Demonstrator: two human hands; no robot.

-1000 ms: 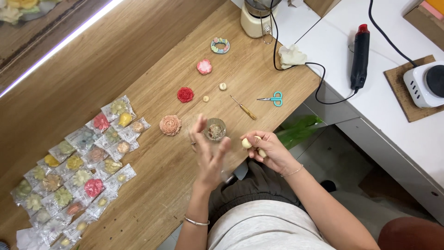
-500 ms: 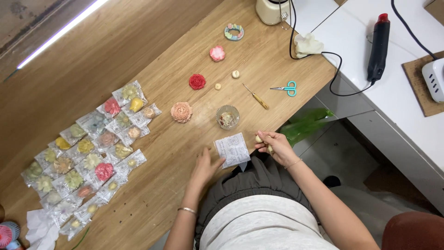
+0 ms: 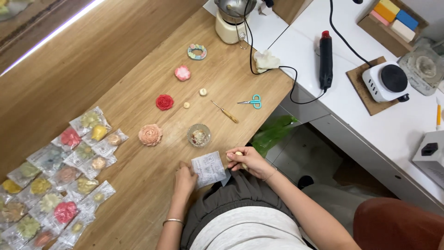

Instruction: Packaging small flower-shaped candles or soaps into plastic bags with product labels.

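The small pale piece [image 3: 239, 153] pinched in the right hand [image 3: 245, 160] is mostly covered by the fingers, so its shape cannot be told, and the left hand [image 3: 185, 179] hides the near corner of the clear packet [image 3: 209, 169] whose print is too small to make out. The spread of bagged flower pieces [image 3: 55, 185] runs off the left and bottom edges, and the contents of the little glass bowl [image 3: 199, 135] on the worktop [image 3: 138, 55] are too small to tell. At the top edge the cream appliance [image 3: 230, 25] is cut off, and so is the white box [image 3: 430, 155] at the right edge.
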